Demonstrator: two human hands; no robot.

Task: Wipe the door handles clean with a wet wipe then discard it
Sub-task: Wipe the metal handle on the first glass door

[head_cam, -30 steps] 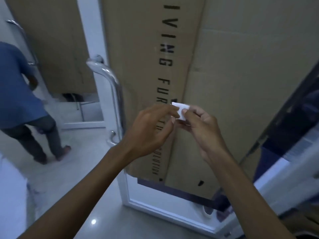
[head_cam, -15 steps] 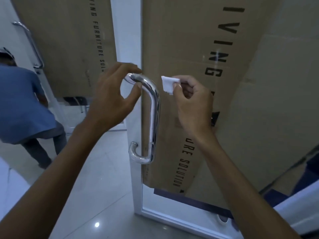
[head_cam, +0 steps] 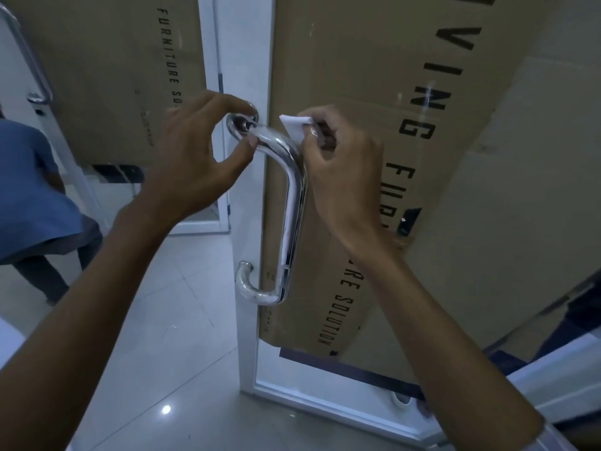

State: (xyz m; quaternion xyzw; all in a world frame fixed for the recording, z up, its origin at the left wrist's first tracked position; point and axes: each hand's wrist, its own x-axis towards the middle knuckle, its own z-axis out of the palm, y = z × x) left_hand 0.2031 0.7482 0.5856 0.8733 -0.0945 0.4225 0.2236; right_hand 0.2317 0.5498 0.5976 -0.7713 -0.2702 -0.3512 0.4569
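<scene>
While our left hand [head_cam: 192, 157] curls over the top bend of the chrome door handle [head_cam: 291, 203], thumb pressing the bar from below and index fingertip touching the top end by the mount, our right hand [head_cam: 341, 170] sits just right of the same bend. Right thumb and index pinch the wet wipe [head_cam: 296, 125], a small folded white piece; it sticks out up and left past the fingertips, its lower edge at the handle's upper curve. Contact with the metal looks likely but we cannot tell for sure. Remaining right fingers are curled in behind the wipe. Left middle, ring and little fingers are hidden behind the hand, so their state is unclear. Handle runs vertical on the white door frame [head_cam: 247, 320], lower end hooking back into the frame. Brown cardboard [head_cam: 374, 76] with black lettering shows behind the glass. Second handle [head_cam: 35, 73] sits on the far door, upper left. Person in a blue shirt [head_cam: 29, 190] stands at left on the tiled floor [head_cam: 156, 336].
</scene>
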